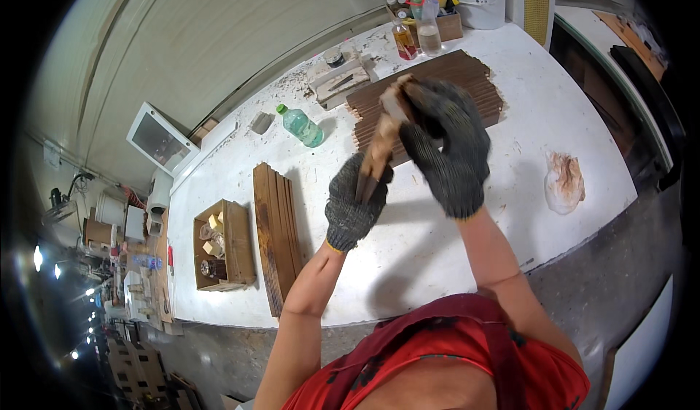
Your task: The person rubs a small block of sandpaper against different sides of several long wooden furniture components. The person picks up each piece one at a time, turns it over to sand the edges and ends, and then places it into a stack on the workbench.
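Both hands wear dark grey knit gloves and are raised over the white table (437, 264). My left hand (357, 202) is closed around the lower end of a narrow brown wooden strip (379, 151), which points up and away, tilted. At its upper end, my right hand (453, 147) is curled, its fingers gripping a stained, pale-brown cloth (396, 102) that appears to touch the strip; motion blurs this spot. Beneath and beyond the hands lies a row of dark brown wooden strips (456, 71) set side by side.
More wooden strips (273, 235) are stacked at left, beside a box (237, 242) of yellowish blocks. A green bottle (300, 125) stands farther back. Bottles (429, 34) and a white bucket (477, 1) crowd the far edge. A crumpled stained cloth (565, 184) lies at right.
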A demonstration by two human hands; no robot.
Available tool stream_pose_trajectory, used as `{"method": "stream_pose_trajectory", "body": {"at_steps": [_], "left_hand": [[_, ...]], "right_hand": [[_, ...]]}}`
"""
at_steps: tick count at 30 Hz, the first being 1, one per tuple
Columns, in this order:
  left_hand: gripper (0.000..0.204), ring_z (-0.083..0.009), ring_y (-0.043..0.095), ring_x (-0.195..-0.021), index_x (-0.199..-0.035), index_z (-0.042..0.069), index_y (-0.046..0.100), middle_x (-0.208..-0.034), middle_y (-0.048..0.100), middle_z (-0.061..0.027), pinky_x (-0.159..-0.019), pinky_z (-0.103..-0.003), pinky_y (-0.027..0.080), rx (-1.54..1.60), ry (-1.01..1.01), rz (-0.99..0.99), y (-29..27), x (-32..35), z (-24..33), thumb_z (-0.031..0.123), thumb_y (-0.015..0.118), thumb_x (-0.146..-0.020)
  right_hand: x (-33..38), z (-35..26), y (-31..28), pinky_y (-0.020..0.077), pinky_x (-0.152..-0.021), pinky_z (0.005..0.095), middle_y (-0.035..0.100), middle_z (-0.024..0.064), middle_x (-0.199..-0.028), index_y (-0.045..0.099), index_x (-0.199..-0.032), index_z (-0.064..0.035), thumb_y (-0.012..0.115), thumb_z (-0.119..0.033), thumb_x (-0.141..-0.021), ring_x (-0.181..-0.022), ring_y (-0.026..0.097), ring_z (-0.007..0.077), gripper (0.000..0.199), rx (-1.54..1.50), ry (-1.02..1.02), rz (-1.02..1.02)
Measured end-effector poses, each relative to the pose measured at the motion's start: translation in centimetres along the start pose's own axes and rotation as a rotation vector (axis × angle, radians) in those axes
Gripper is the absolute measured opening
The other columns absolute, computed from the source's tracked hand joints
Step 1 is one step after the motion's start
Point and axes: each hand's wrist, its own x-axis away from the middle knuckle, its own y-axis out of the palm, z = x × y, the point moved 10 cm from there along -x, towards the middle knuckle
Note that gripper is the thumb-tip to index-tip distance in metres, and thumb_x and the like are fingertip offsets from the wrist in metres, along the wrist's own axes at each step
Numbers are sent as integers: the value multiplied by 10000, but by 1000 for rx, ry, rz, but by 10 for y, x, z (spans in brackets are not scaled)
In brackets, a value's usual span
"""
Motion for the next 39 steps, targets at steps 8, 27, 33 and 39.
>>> {"method": "stream_pose_trajectory", "body": {"at_steps": [8, 27, 33, 39], "left_hand": [[351, -151, 605, -910, -1109, 12, 649, -1007, 626, -46, -791, -293, 521, 602, -83, 67, -58, -11, -4, 179, 743, -816], [373, -263, 610, -874, -977, -30, 645, -959, 645, -151, -808, -386, 485, 868, -18, -102, 9, 81, -55, 325, 642, -864], [681, -335, 483, -1254, -1353, 114, 525, -1353, 530, -115, -1082, -461, 360, 43, 479, -742, 97, 120, 2, 281, 764, -737], [611, -311, 560, -1127, -1275, 162, 580, -1228, 591, -113, -1005, -443, 425, 46, 456, -959, 138, 102, 12, 232, 763, -697]], "right_hand": [[30, 62, -12, 418, -981, 296, 620, 113, -1196, 593, -1218, 37, 615, -109, -882, -1101, 564, 179, 368, -751, 532, 79], [103, 50, 4, 452, -960, 324, 574, 132, -1288, 540, -1270, 49, 554, -90, -933, -1120, 569, 216, 365, -506, 548, 256], [136, 96, -3, 448, -971, 341, 583, 107, -1231, 538, -1281, 29, 606, -120, -907, -1114, 560, 205, 408, -651, 733, 424], [126, 93, -30, 476, -947, 370, 596, 148, -1231, 596, -1199, 27, 599, -60, -888, -1110, 583, 253, 323, -318, 557, 361]]}}
